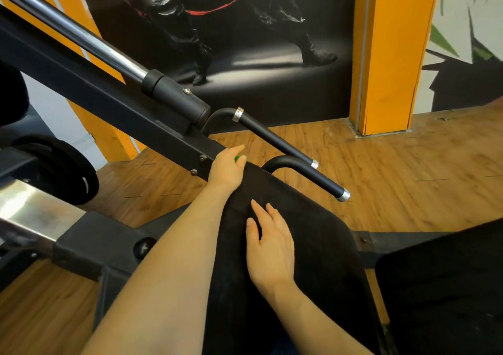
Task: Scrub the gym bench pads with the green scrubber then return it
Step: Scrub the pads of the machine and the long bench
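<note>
Scrubber is peeking out green from under the left hand at the far end of the black bench pad — fingers curling around it, gripping. Right hand is lying flat on the pad nearer me, fingers spread loosely, holding nothing.

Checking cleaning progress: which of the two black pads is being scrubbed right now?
The central pad under both hands: the left hand presses the green scrubber at its far end. The pad at lower right is untouched.
</note>
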Tool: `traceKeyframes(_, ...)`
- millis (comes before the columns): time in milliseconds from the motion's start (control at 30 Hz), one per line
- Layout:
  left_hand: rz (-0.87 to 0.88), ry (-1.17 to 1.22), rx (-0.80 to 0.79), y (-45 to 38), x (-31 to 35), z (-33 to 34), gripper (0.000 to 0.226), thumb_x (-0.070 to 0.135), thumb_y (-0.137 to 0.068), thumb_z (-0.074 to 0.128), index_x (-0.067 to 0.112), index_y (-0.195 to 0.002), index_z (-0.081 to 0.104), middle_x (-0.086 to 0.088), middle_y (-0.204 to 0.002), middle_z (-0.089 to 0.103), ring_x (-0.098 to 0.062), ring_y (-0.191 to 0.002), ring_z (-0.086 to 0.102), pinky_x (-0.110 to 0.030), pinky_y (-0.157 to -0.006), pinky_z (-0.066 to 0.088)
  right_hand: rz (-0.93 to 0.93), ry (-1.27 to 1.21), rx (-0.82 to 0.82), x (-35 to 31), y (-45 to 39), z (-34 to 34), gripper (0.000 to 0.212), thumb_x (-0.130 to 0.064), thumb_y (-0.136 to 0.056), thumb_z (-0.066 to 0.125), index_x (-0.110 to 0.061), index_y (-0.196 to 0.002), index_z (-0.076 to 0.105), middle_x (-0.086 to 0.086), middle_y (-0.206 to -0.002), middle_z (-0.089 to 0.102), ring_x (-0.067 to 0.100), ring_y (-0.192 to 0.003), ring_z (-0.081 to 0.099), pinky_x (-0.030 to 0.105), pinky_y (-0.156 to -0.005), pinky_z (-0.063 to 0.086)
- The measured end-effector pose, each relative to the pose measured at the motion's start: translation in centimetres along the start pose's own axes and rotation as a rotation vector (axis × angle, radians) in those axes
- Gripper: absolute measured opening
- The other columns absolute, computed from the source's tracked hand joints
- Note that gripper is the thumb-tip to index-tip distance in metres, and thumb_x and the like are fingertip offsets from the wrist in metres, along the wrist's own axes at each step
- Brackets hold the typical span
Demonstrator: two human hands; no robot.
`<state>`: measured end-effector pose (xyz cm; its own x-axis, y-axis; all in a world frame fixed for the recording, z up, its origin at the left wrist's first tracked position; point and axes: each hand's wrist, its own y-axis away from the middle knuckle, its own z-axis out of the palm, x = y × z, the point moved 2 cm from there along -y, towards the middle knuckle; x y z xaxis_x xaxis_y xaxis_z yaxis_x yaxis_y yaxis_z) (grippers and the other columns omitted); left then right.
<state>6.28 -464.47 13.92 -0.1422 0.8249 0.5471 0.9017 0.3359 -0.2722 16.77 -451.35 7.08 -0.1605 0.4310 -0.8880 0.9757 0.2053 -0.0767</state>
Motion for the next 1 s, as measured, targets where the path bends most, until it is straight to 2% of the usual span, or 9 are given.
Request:
traceKeyframes(100, 0.001, -0.057, -0.139, 0.0, -0.3, -0.1, 0.04, 0.024, -0.104, 0.043, 0.022, -0.143, 0.048, -0.001, -0.146, 0.048, -0.02, -0.131, 0.045, -0.031, -0.106, 0.036, -0.018, 0.025, -0.042, 0.0, -0.1, 0.0, 0.047, -0.049, -0.103, 0.031, -0.043, -0.149, 0.028, -0.011, -0.162, 0.014, 0.007, -0.15, 0.004, 0.033, -0.122, 0.0)
traceKeyframes(233, -0.024, -0.012, -0.213, 0.8, -0.6, -0.7, 0.04, 0.025, -0.103, 0.045, 0.028, -0.143, 0.046, 0.001, -0.144, 0.05, -0.018, -0.126, 0.049, -0.039, -0.107, 0.042, -0.011, 0.048, -0.056, 0.0, -0.2, -0.1, 0.048, -0.051, -0.102, 0.032, -0.043, -0.149, 0.028, -0.01, -0.163, 0.014, 0.009, -0.15, 0.004, 0.035, -0.121, 0.0)
traceKeyframes(533, 0.012, -0.076, -0.359, 2.9, -0.9, -2.6, 0.043, 0.022, -0.103, 0.045, 0.026, -0.146, 0.042, 0.002, -0.149, 0.044, -0.017, -0.136, 0.04, -0.034, -0.112, 0.035, -0.01, 0.054, -0.06, -0.2, -0.1, -0.1, 0.048, -0.05, -0.102, 0.033, -0.043, -0.15, 0.027, -0.009, -0.163, 0.015, 0.009, -0.15, 0.005, 0.035, -0.122, 0.001)
traceKeyframes(633, 0.031, -0.066, -0.242, 2.9, -0.8, -1.8, 0.039, 0.025, -0.105, 0.038, 0.022, -0.144, 0.045, -0.001, -0.146, 0.047, -0.018, -0.134, 0.043, -0.031, -0.108, 0.036, -0.014, 0.056, -0.064, -0.2, 0.0, -0.1, 0.048, -0.05, -0.102, 0.032, -0.043, -0.15, 0.027, -0.009, -0.163, 0.014, 0.009, -0.15, 0.005, 0.035, -0.122, 0.0)
traceKeyframes(767, -0.009, 0.004, -0.097, 1.6, -0.4, -0.8, 0.038, 0.025, -0.105, 0.038, 0.018, -0.141, 0.05, -0.005, -0.143, 0.05, -0.021, -0.129, 0.046, -0.034, -0.107, 0.04, -0.009, 0.053, -0.06, -0.1, -0.1, 0.0, 0.048, -0.05, -0.102, 0.032, -0.043, -0.149, 0.028, -0.01, -0.163, 0.014, 0.009, -0.15, 0.004, 0.035, -0.122, 0.0)
traceKeyframes(900, -0.02, -0.055, -0.076, 0.2, 0.1, -0.4, 0.038, 0.024, -0.105, 0.04, 0.017, -0.141, 0.05, -0.005, -0.145, 0.049, -0.022, -0.132, 0.044, -0.031, -0.105, 0.034, -0.005, 0.056, -0.056, -0.1, -0.2, 0.1, 0.048, -0.051, -0.102, 0.033, -0.044, -0.149, 0.028, -0.011, -0.162, 0.014, 0.009, -0.15, 0.005, 0.035, -0.122, 0.001)
traceKeyframes(1000, -0.014, -0.083, -0.127, 0.3, -0.2, -0.4, 0.039, 0.025, -0.105, 0.04, 0.02, -0.142, 0.049, -0.004, -0.146, 0.048, -0.022, -0.134, 0.042, -0.031, -0.106, 0.034, -0.011, 0.054, -0.054, -0.1, -0.2, 0.1, 0.048, -0.051, -0.102, 0.033, -0.044, -0.149, 0.028, -0.011, -0.162, 0.015, 0.009, -0.15, 0.005, 0.036, -0.122, 0.002)
